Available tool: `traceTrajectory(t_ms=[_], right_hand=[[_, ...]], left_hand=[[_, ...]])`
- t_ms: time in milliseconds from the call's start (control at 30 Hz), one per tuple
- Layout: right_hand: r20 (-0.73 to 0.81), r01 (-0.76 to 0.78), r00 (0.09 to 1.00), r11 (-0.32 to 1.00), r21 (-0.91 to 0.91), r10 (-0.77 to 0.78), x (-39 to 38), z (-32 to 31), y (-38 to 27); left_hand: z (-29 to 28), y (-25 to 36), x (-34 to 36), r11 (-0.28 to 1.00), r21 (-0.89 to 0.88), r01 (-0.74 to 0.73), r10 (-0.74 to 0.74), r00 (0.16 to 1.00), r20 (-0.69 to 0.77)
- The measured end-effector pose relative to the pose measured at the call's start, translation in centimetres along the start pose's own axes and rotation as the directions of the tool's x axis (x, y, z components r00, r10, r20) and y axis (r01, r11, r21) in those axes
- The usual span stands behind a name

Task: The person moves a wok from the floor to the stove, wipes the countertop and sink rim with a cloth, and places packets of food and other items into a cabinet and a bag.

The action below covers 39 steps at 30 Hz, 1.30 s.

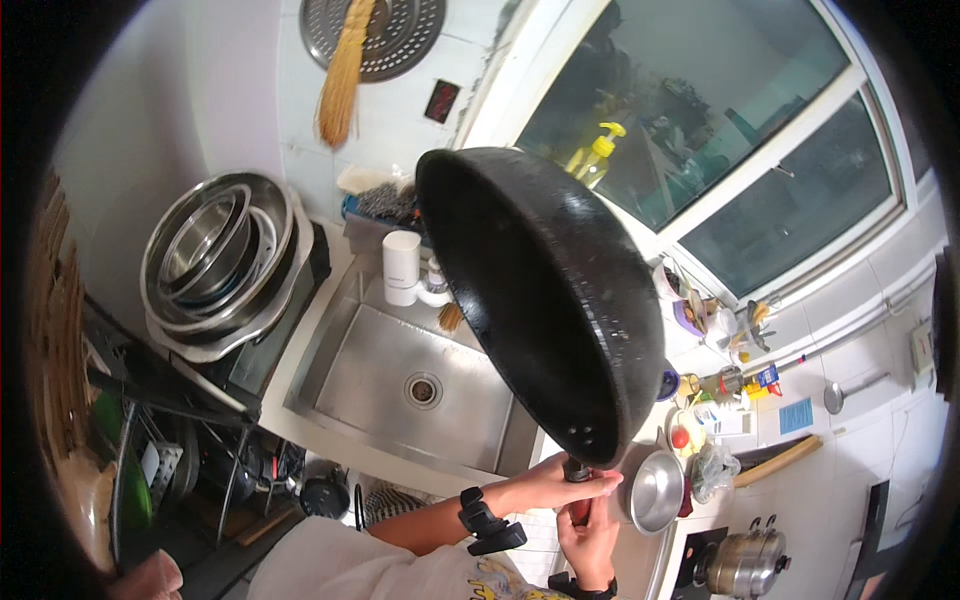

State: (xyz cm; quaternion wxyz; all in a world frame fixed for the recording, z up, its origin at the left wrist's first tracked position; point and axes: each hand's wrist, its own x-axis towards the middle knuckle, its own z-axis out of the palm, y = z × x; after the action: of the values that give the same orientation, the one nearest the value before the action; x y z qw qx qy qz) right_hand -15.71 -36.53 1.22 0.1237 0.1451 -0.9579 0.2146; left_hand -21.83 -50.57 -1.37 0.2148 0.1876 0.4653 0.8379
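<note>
White-framed glass fills the upper right: that's the window (700, 120), its lower left blocked from sight. And the thing blocking it? One big black wok (545, 290), raised and tilted mid-frame, hiding the upper right corner of the sink (365, 375)! Its long axis runs from upper left down to lower right, mouth facing the lower left, handle (580, 513) pointing down. Over on the left, a stack of steel bowls (210, 250), the lower ones mostly covered. Now the hands: left hand (555, 485) closed at the handle right by the wok, right hand (590, 540) wrapped around it just below, the red grip mostly lost behind fingers. Lower right, a steel pot (745, 562); nearer the hands, a shiny bowl (657, 492), beside a clear bag (713, 472). Up top, a yellow pump bottle (595, 157) peeks out behind the wok, base hidden. Blue label (796, 415) on the right-hand wall: print too small to read! And tiny, near the bag, something red and round (681, 437), hard to make out.
</note>
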Motion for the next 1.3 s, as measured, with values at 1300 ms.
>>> traceTrajectory(t_ms=[1300], right_hand=[[-0.264, -0.650, 0.601, 0.653, 0.389, 0.755, -33.2, -10.5, 8.5]], left_hand=[[30.2, -18.9, -3.0, 0.764, 0.201, 0.613, -0.604, 0.569, 0.559]])
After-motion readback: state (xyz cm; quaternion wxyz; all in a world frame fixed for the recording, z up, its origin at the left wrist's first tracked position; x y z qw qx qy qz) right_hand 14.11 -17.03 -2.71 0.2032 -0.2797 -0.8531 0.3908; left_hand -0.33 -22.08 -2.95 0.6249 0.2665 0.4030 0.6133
